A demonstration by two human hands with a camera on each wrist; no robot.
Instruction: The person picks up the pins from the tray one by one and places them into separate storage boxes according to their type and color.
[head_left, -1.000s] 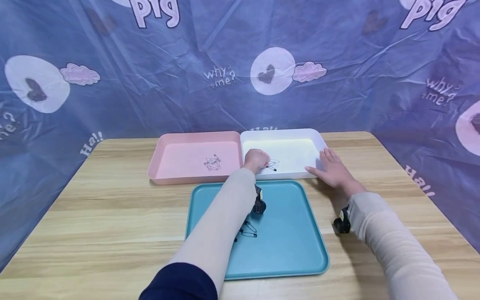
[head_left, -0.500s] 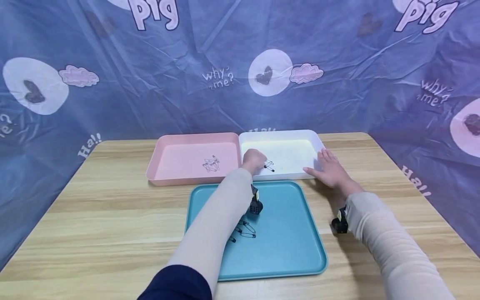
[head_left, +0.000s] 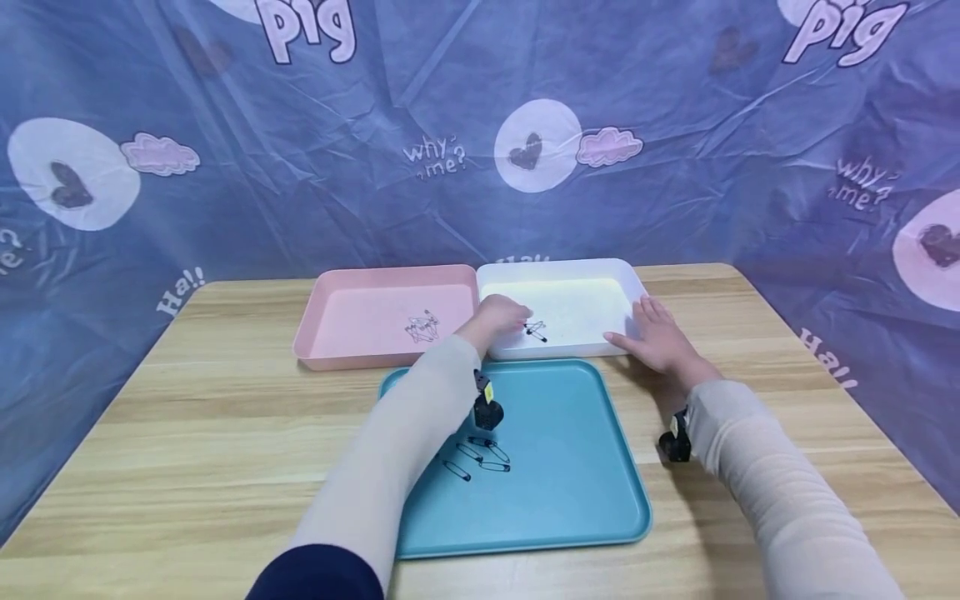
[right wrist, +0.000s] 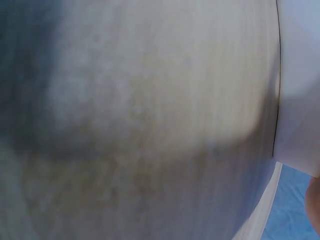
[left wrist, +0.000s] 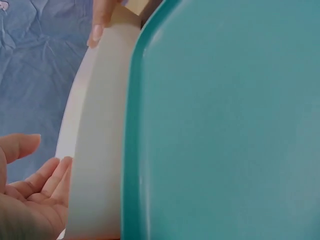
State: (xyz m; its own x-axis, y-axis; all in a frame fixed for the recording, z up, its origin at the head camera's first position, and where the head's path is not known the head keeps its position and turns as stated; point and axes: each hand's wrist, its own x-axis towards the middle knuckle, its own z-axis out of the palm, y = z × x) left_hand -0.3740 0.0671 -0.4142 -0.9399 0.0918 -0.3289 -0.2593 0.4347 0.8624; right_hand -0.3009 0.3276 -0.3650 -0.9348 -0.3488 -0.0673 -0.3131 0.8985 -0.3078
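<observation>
My left hand [head_left: 497,322] is over the left part of the white tray [head_left: 622,283], beside a few black safety pins [head_left: 536,332] lying in it. In the left wrist view the thumb stands apart from the relaxed fingers [left wrist: 50,185], and nothing shows between them; the tray's side wall hides part of the hand. My right hand [head_left: 660,337] rests with straight fingers at the white tray's right front corner, thumb along the front rim. Only a sliver of that hand appears at the right edge of the right wrist view.
Left of the white tray, a pink tray [head_left: 360,321] holds a small heap of silvery safety pins [head_left: 422,327]. Nearer stands a teal tray [head_left: 562,483] with several black safety pins [head_left: 469,452], partly under the left forearm. A patterned blue cloth [head_left: 337,167] hangs behind the wooden table [head_left: 187,433].
My left hand has loosened from a fist and turned, its wrist and forearm shifting left. More pins on the teal tray are uncovered. The right hand stays at the white tray's corner.
</observation>
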